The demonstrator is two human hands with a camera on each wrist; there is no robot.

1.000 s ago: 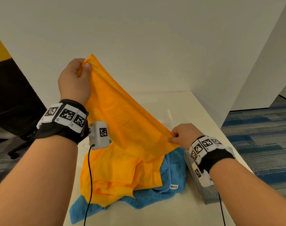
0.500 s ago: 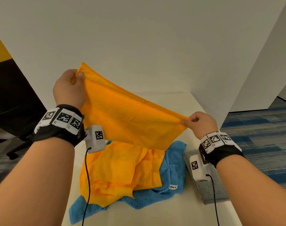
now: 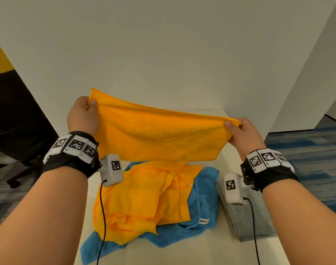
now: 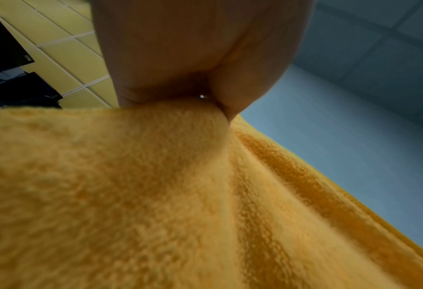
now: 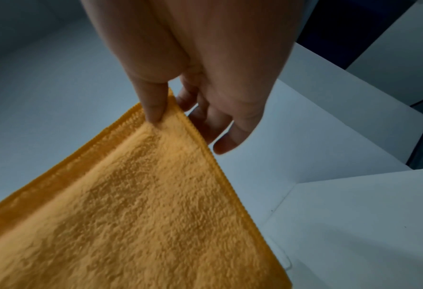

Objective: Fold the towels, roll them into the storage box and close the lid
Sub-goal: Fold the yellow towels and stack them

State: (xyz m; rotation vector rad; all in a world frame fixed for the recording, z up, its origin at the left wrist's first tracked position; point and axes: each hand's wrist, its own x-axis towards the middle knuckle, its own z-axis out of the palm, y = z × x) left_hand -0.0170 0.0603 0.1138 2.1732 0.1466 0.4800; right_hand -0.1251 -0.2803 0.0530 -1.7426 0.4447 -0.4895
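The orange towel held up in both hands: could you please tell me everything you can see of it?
The orange towel is fluffy, terry-like cloth with a stitched hem. It hangs stretched above the table, its top edge sloping slightly down to the right. The left hand pinches one top corner, the right hand the other, thumb on the near face. Its lower edge hangs above a crumpled orange cloth.

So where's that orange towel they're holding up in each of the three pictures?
Head: the held towel spans the middle, stretched between the left hand and right hand.
Left wrist: it fills the lower part, bunched under the hand.
Right wrist: it fills the lower left, its corner pinched by the hand.
Shared landmark: the towel's stitched top edge.
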